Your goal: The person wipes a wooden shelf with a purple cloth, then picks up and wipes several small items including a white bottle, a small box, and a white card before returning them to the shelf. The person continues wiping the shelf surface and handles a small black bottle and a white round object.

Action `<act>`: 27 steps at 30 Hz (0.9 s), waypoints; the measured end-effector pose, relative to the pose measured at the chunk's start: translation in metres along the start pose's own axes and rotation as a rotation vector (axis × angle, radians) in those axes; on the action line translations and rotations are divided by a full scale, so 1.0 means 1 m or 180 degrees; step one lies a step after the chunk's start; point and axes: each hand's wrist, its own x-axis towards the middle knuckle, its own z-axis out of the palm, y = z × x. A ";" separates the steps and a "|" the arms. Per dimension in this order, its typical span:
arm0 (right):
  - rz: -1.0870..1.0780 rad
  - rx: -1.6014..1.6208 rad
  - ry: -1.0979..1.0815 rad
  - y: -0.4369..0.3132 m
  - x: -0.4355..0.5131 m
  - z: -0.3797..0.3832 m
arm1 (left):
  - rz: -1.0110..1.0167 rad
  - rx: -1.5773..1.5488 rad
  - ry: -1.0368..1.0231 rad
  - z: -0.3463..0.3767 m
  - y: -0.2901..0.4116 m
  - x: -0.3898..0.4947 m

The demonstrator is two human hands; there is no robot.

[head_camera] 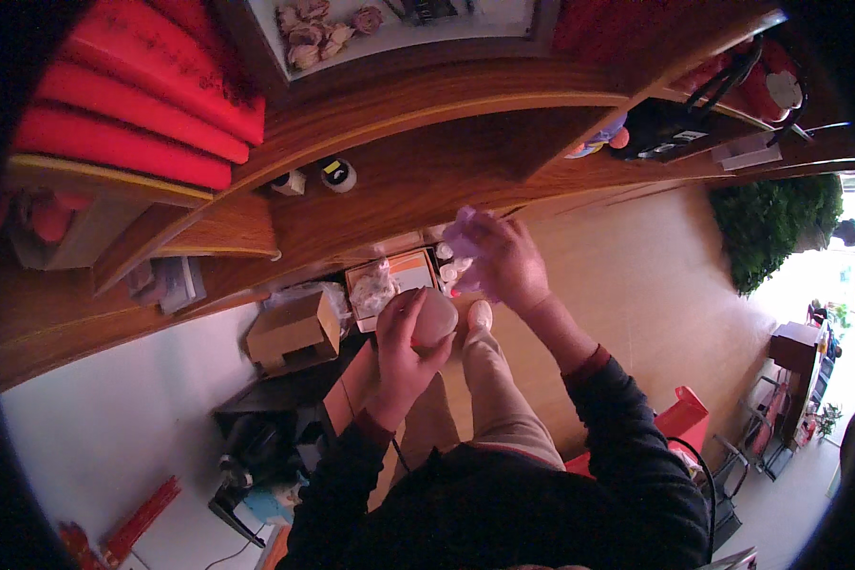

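Note:
My left hand (402, 356) grips a smooth, pale, rounded object (436, 317), possibly a jar or cup; its far side is covered by my fingers. In my right hand (516, 267) is a crumpled light purple cloth (462, 235), parts of which stick out past the fingers. The cloth and the rounded object are apart, with the right hand farther forward. Both hands are in front of a brown wooden shelf unit (427, 157). On one of its boards stand a small white round container (338, 175) and a small white box (291, 183).
Upper left, several red folders or boxes (135, 114) lie stacked. A frame with dried flowers (413, 39) stands above. Below sit a cardboard box (296, 335) and an open orange-edged box (413, 271). Right are a black bag (659, 135), green foliage (776, 228) and a red container (684, 420).

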 end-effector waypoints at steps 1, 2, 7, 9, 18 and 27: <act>0.0006 -0.0030 0.0241 0.001 0.007 -0.008 | -0.0002 -0.0026 0.0063 -0.002 -0.001 -0.001; -0.0029 -0.0118 0.0589 0.002 0.013 -0.012 | -0.0056 -0.0017 0.0037 -0.003 -0.002 -0.002; 0.0009 -0.0662 0.0144 0.013 0.052 0.007 | -0.0195 -0.0167 0.0011 -0.007 -0.007 -0.004; -0.0049 -0.0931 0.0139 0.024 0.070 0.030 | -0.0202 -0.0245 0.0053 -0.008 -0.008 -0.005; -0.0034 -0.2155 -0.0309 0.053 0.165 0.066 | -0.0276 -0.0023 0.0216 -0.018 -0.010 -0.007; -0.0605 -0.0665 0.0264 -0.010 0.102 0.083 | -0.0448 -0.0079 0.0513 -0.031 -0.013 -0.004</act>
